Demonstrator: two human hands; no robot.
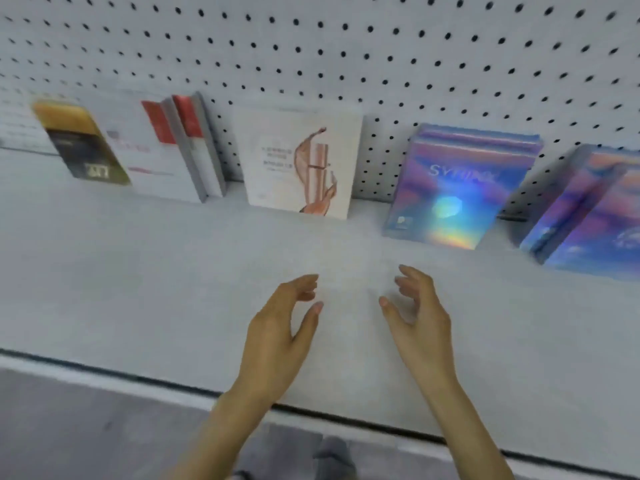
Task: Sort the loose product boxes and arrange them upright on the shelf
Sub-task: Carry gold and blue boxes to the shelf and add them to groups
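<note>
Both hands empty: left hand (277,327) and right hand (419,320) apart, fingers loosely curled, over shelf (138,271) in front of cream box (298,164). Left of cream box: white-red boxes (173,154), gold-black box (83,143), upright. Right of it: holographic box (457,188), then blue box (595,216), leaning. No flat boxes in view. Looks mostly done; left: straighten right-side leaners, probably.

You get bright, even light with only faint shadows. Motion blur softens everything; print is mostly unreadable. The holographic box (450,202) throws rainbow glare, and the shelf (138,289) edge curves slightly toward the corners.
</note>
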